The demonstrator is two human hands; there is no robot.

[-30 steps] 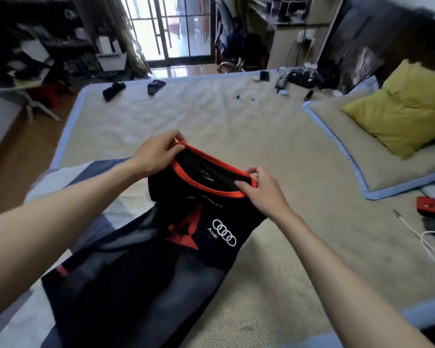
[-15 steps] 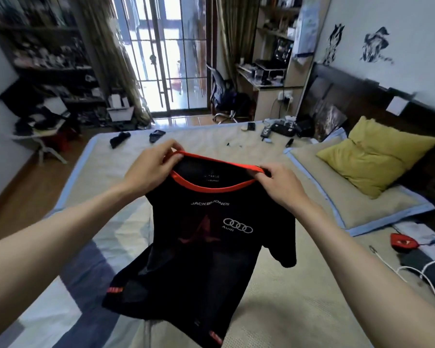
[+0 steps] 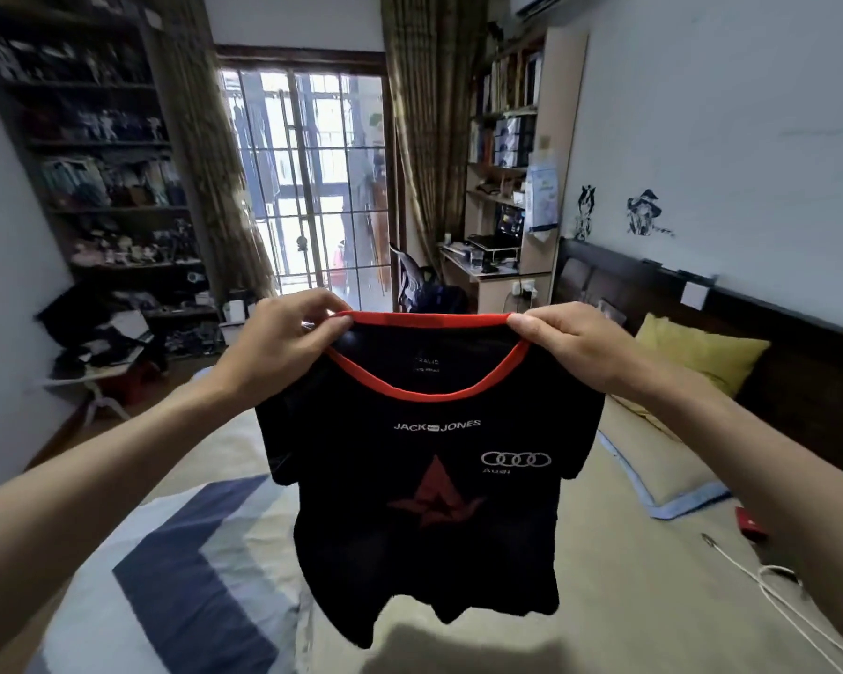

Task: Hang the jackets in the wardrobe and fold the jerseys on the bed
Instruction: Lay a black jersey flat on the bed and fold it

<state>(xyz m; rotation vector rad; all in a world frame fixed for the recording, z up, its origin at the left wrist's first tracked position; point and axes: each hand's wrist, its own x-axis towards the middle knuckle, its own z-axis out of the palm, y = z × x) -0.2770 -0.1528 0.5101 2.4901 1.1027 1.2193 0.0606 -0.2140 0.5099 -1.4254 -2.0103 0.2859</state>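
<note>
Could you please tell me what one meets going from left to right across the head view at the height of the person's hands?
Cluttered dark shelf unit → left hand → black jersey with orange collar → right hand → yellow pillow.

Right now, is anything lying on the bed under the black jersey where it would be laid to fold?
Nothing visible: the black jersey with the orange collar hangs over bare beige bedding; the striped blue-and-white quilt lies left.

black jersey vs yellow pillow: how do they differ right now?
The black jersey hangs in the air, held up by the collar; the yellow pillow rests on the bed by the headboard. The jersey is dark with an orange collar and printed logos; the pillow is plain yellow. Both are soft fabric.
</note>
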